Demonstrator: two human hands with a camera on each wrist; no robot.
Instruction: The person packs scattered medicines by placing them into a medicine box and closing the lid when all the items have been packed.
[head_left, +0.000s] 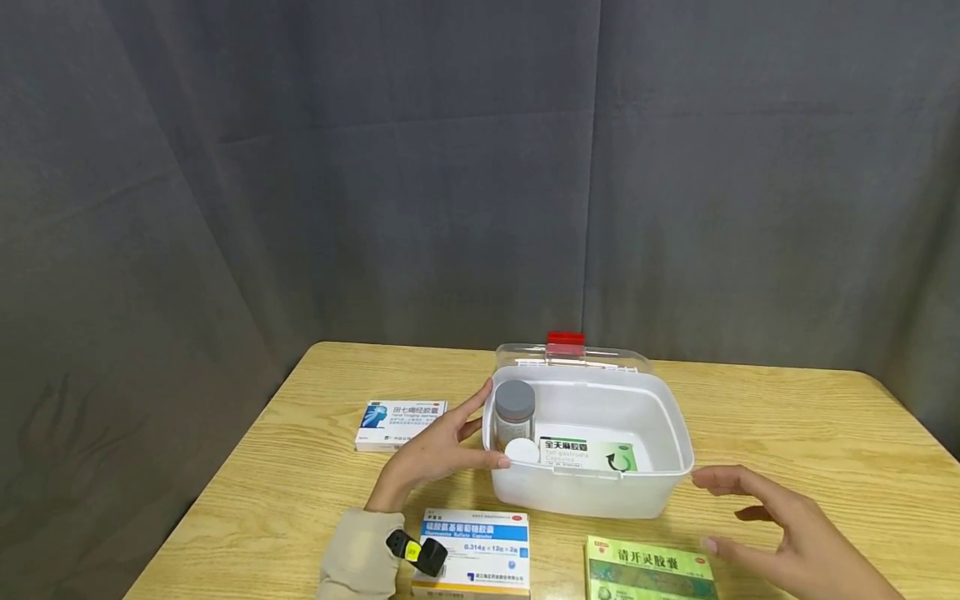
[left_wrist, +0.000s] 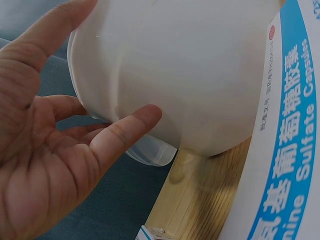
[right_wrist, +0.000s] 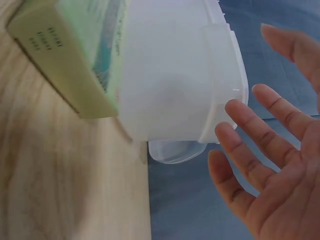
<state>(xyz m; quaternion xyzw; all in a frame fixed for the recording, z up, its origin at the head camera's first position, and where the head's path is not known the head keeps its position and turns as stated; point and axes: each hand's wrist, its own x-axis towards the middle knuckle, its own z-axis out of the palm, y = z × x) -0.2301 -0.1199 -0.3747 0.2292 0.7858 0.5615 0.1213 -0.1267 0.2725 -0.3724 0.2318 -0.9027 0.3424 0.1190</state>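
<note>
A translucent white plastic box stands on the table, its clear lid with a red latch tipped back. Inside are a grey-capped bottle, a round white cap and a green-and-white capsule box. My left hand spans the box's left end, thumb by the front rim and index finger by the back corner. In the left wrist view its fingers are fairly straight against the wall. My right hand, fingers spread and holding nothing, is beside the right end.
A blue-and-white medicine box lies under my left wrist. A green medicine box lies at the front, near my right thumb. Another white-and-blue medicine box is at the left. A grey curtain hangs behind the wooden table.
</note>
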